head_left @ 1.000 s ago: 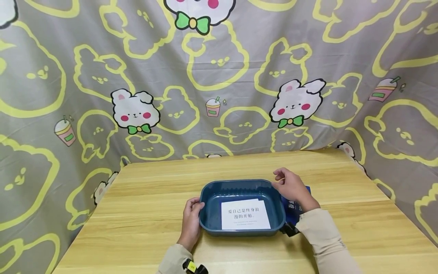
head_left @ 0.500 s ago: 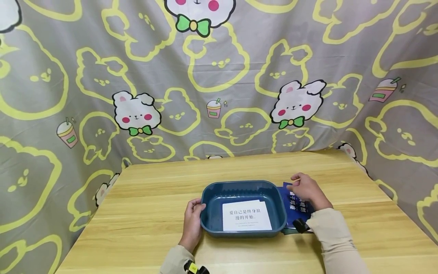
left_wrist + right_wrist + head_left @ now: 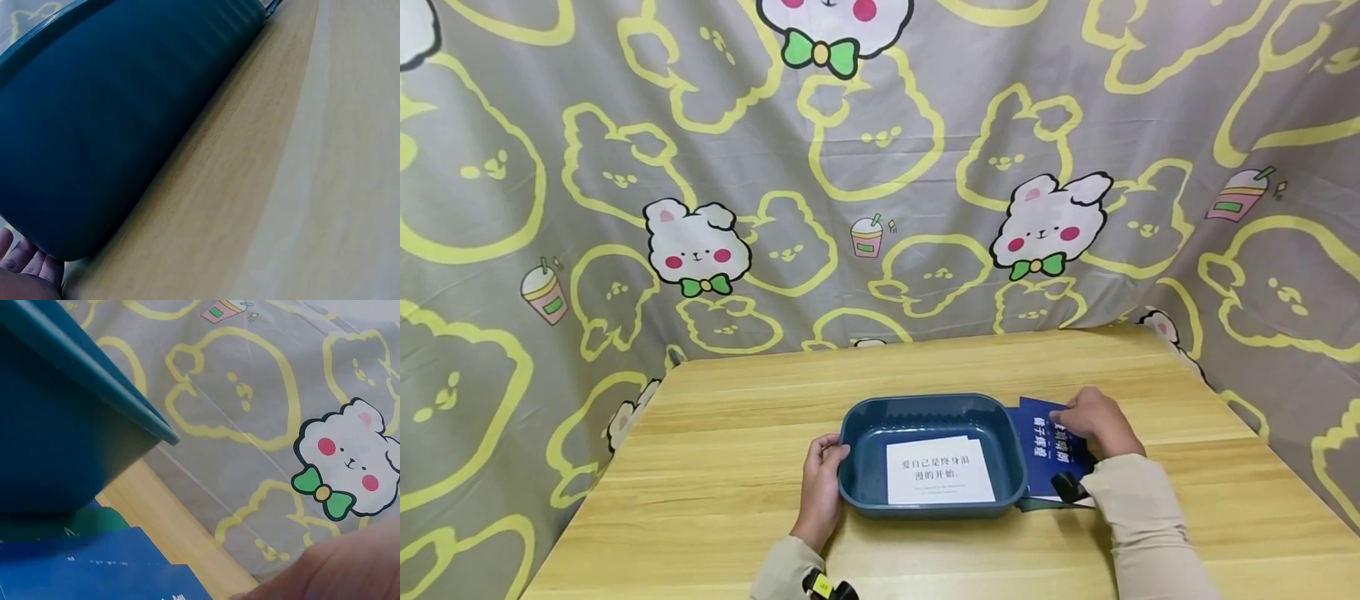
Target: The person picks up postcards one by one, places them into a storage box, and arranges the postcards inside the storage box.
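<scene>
At a wood-grain table (image 3: 737, 417), a person's left hand (image 3: 822, 479) grips the near-left end of a dark teal plastic tray (image 3: 925, 510), in which a white card printed with Chinese text (image 3: 934, 471) lies face up. Just beyond the tray's right end, the right hand (image 3: 1101, 423) touches a blue card with white lettering (image 3: 1037, 475), fingers bent; whether they pinch it, the views cannot tell. A green card (image 3: 100, 522) shows beneath the blue. The step appears to be picking from this pile; next calls for separating one card cleanly while steadying the tray.
</scene>
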Action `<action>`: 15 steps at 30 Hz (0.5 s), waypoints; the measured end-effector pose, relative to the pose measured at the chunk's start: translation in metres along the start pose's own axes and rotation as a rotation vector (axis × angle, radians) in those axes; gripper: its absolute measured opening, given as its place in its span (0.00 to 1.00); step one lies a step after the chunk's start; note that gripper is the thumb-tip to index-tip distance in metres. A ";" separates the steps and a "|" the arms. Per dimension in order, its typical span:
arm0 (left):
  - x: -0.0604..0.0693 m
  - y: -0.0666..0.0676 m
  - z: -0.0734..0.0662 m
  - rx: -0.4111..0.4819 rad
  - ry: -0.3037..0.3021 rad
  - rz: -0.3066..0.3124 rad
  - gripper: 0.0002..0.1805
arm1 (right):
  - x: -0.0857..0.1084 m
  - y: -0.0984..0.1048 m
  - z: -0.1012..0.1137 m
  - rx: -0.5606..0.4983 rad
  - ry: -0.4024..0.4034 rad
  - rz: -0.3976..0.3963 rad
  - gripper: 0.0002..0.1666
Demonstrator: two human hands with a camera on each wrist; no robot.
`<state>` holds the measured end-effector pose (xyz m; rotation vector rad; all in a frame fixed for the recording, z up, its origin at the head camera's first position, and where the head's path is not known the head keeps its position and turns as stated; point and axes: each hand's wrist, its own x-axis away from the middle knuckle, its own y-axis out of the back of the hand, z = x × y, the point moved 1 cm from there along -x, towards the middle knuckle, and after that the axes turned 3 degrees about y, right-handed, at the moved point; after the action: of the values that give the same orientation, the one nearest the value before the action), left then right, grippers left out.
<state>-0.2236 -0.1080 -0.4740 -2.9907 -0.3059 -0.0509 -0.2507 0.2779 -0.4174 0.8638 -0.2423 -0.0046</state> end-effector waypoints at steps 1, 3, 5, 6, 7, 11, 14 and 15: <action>0.000 0.000 0.000 0.001 -0.001 -0.002 0.15 | 0.000 0.000 -0.001 0.013 -0.004 0.010 0.19; -0.001 0.000 0.000 0.002 -0.004 -0.003 0.15 | 0.002 0.002 -0.001 0.026 -0.013 0.036 0.21; -0.001 0.000 0.001 0.003 -0.003 -0.002 0.15 | 0.003 0.004 -0.002 0.038 -0.026 0.067 0.29; -0.001 0.000 0.000 0.003 -0.005 0.001 0.15 | 0.003 0.005 -0.003 0.039 -0.033 0.085 0.33; -0.001 0.001 0.001 0.003 -0.005 0.003 0.15 | 0.003 0.006 -0.004 0.040 -0.042 0.105 0.37; 0.000 0.001 0.000 -0.001 -0.002 0.003 0.15 | 0.002 0.006 -0.008 0.044 -0.072 0.170 0.47; 0.000 0.000 -0.001 -0.003 0.001 0.001 0.15 | 0.000 0.004 -0.010 0.048 -0.087 0.188 0.48; 0.000 0.000 -0.001 -0.003 0.001 0.002 0.15 | 0.000 0.004 -0.011 0.045 -0.092 0.189 0.48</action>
<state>-0.2231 -0.1082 -0.4733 -2.9938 -0.3023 -0.0532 -0.2491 0.2886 -0.4217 0.8843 -0.4106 0.1380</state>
